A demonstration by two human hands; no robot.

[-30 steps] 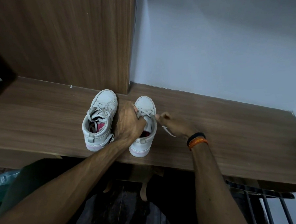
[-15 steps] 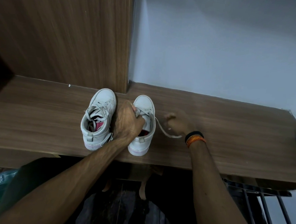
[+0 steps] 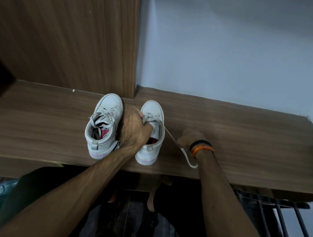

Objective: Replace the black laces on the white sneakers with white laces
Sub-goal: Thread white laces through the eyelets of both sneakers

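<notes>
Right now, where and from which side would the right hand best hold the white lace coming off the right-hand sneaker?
Judging by its pose, on the taut stretch of the white lace just outside the right-hand white sneaker, pinched from the sneaker's right side. That span runs straight to the right hand, while the tail loops slack on the wooden shelf. The left hand steadies the sneaker.

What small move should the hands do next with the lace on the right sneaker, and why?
Probably the right hand should pull the white lace a little further outward. The lace runs taut from the right sneaker to that hand, a loose end lies on the wooden shelf, and the left hand steadies the sneaker.
</notes>
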